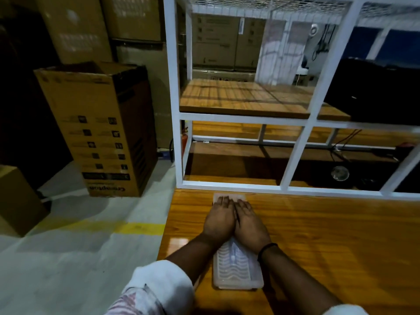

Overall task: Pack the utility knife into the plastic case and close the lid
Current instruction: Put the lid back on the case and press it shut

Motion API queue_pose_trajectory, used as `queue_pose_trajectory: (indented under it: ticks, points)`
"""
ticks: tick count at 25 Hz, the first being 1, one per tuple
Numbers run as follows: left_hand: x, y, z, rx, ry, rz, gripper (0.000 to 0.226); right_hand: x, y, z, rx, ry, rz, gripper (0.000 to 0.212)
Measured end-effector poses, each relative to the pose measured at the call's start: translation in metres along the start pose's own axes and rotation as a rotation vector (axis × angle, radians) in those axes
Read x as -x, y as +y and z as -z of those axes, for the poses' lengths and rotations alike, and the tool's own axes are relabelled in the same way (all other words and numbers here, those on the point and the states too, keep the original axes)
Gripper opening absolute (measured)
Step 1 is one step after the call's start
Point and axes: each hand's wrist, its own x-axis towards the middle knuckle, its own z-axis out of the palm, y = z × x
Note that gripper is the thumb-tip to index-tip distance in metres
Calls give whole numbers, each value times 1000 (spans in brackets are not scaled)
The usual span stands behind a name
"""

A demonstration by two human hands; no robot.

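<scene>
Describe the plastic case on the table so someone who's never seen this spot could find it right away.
Start at the glossy orange wooden table in front of the white metal shelf frame. Near its left edge lies the plastic case, long and narrow, running away from the viewer. It is the only translucent, ribbed thing there, and the left hand and right hand lie flat on its far half.

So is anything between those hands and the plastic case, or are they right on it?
Nothing visible is in the way. The left hand and right hand lie flat, side by side, directly on the lid of the clear plastic case on the wooden table. The knife cannot be made out.
</scene>
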Motion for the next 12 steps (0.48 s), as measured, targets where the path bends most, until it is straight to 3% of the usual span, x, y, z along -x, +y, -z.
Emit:
queue_pose_trajectory:
  ticks: [4, 6, 12]
  points:
    - [2, -8, -7, -112, 93, -17, 56, 0, 6, -3, 10, -50, -4, 60]
    - [3, -9, -8, -72, 50, 32, 61, 1, 9, -2, 57, -75, 23, 61]
    - [12, -1, -5, 7, 265, 45, 53, 2, 14, -5, -20, -52, 23, 60]
